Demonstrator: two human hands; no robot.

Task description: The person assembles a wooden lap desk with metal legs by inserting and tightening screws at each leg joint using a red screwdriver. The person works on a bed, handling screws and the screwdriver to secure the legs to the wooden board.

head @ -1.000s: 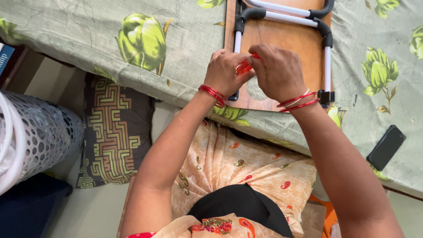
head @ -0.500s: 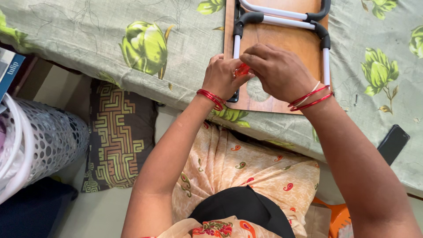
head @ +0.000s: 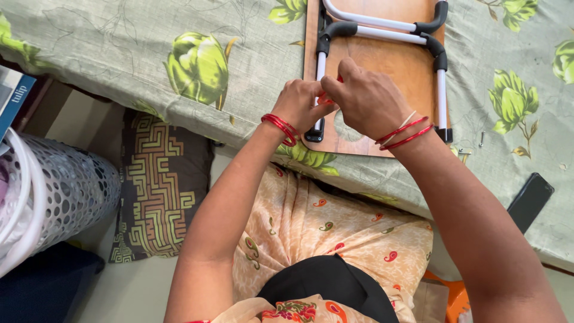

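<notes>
My left hand (head: 300, 105) and my right hand (head: 365, 98) meet over the near left corner of a wooden folding table (head: 406, 66) that lies upside down on the bed. Both pinch a small red object (head: 323, 97), mostly hidden between the fingers. The table's white metal legs with black joints (head: 441, 84) are folded flat against the board. A black foot of the left leg (head: 314, 134) shows just below my left hand. Red bangles circle both wrists.
A green floral bedsheet (head: 149, 54) covers the bed. Small screws (head: 482, 139) and a black phone (head: 530, 200) lie on the sheet at the right. On the floor at the left are a patterned cushion (head: 158, 185) and a white perforated basket (head: 54, 191).
Both hands have stayed together on the red object and dropped slightly toward the table's left leg. The view has shifted a little.
</notes>
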